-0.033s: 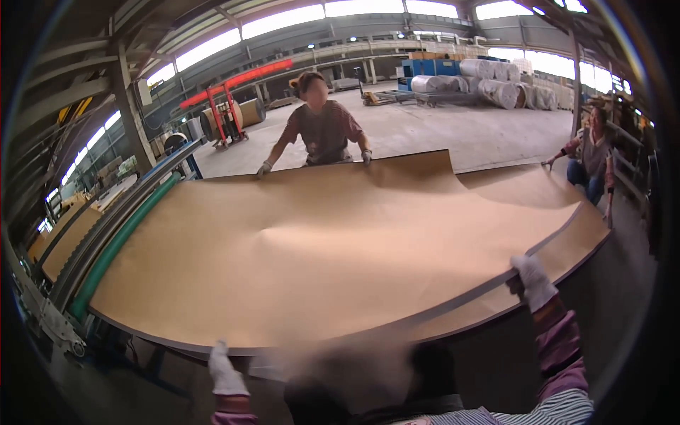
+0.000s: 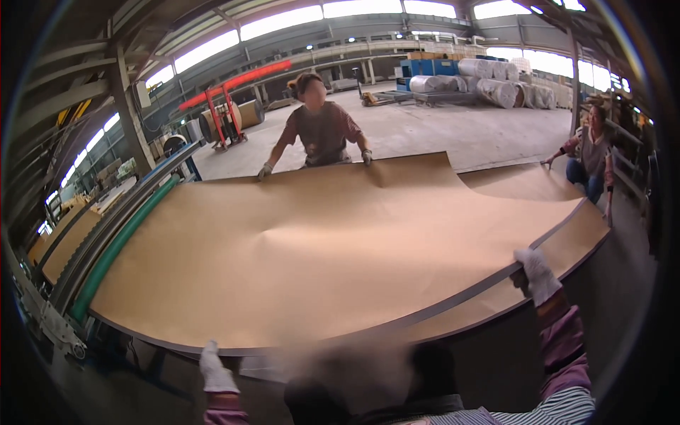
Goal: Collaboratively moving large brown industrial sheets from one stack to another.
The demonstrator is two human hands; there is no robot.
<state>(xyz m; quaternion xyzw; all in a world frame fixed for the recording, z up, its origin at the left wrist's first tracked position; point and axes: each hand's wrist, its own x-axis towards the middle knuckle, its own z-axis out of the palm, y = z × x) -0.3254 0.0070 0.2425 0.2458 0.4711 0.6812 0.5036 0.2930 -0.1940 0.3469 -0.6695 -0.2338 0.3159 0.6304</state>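
A wide brown sheet point(image 2: 312, 248) with a dark grey edge stretches across the view in front of me, paper-like and slightly rippled. At its near edge, left of centre, my left hand point(image 2: 217, 368) in a white glove pinches the border, its lower fingers hidden beneath. Farther right, my right hand point(image 2: 538, 276), also gloved, is closed round the raised grey edge. A second brown layer point(image 2: 489, 301) shows under that edge. Across from me, a co-worker's two gloved hands point(image 2: 367, 157) hold the far edge. Another person point(image 2: 591, 156) crouches at the right end, hands at the sheet's corners.
A machine with a green roller point(image 2: 117, 248) meets the sheet's left end. Behind stand a red lifting frame point(image 2: 225, 117), a pallet truck point(image 2: 382, 98), wrapped white rolls point(image 2: 499, 92) and a blue unit point(image 2: 432, 69). A steel column point(image 2: 133, 113) rises at left.
My left hand has shifted slightly left along the near edge. My right hand has moved slightly up and right with the raised edge. Both stay on the sheet.
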